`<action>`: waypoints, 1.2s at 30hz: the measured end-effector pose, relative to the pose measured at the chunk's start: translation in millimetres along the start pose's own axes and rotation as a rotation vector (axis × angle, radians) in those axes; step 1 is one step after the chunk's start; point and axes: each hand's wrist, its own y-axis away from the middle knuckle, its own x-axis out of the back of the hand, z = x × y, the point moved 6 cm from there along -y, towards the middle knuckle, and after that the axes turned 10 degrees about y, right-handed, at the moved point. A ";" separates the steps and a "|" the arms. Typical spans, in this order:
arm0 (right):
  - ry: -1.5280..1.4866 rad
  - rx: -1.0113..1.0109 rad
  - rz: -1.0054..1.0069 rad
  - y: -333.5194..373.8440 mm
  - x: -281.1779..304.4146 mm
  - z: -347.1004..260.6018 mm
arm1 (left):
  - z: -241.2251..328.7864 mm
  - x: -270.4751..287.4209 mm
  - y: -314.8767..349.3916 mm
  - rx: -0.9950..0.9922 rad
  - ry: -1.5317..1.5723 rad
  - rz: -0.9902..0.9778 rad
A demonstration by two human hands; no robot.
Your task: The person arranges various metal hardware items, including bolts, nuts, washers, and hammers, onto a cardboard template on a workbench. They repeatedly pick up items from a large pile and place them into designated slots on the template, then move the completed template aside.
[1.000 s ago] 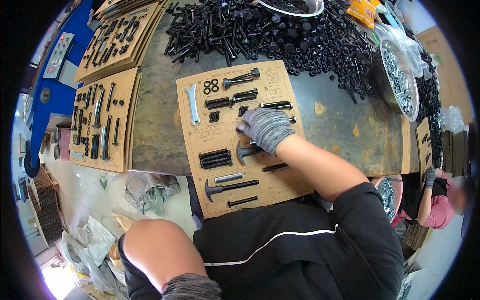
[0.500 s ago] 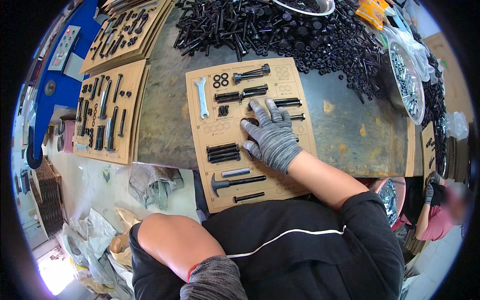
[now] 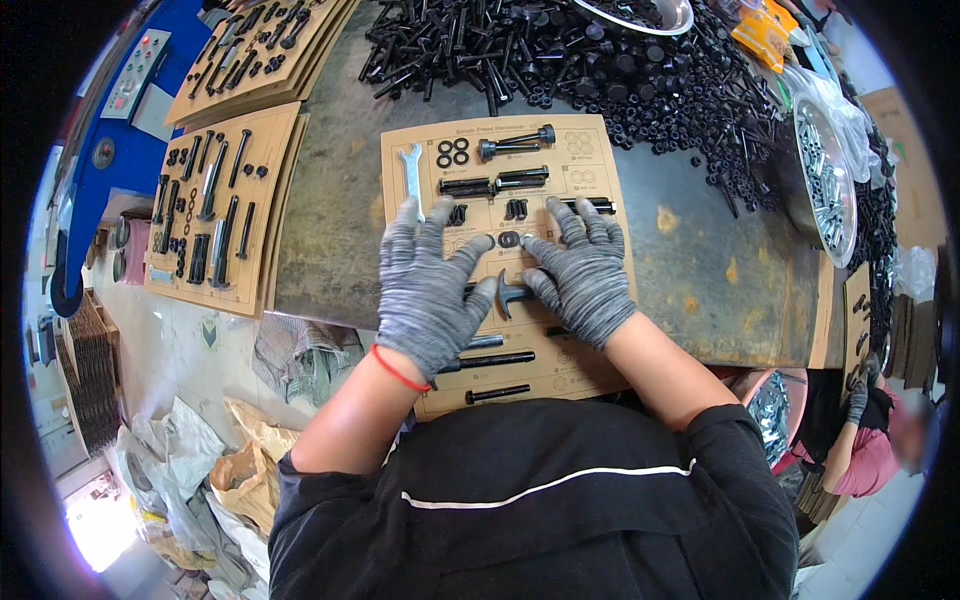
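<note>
**Two gloved hands flank small black rings on a hardware board**

A person in a black top stands at a metal bench, both hands over a tan cardboard board at its near edge. The left hand and the right hand, in grey knit gloves, are apart, palms down, fingers spread, gripping nothing visible. Between their index fingertips lie black rings; whether the fingertips touch them is unclear.

The step in hand seems to be settling small parts on printed outlines. The next move calls for a light touch, so neighbouring pieces are not nudged. A silver wrench lies upper left, a dark T-shaped part between the thumbs, and a black bolt near the bottom. Ring outlines at upper right hold no parts.

Beyond the board, black bolts and nuts are heaped across the worn, stained surface. A metal bowl of silver pieces stands to the right. To the left are stacked boards bearing hardware, then a blue machine. Sacks lie on the pale floor; at far right is a co-worker in pink.
</note>
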 end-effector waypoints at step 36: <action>0.125 -0.101 -0.077 6.5 -3.4 12.7 | -13.7 -35.4 1.2 0.074 -0.167 -0.191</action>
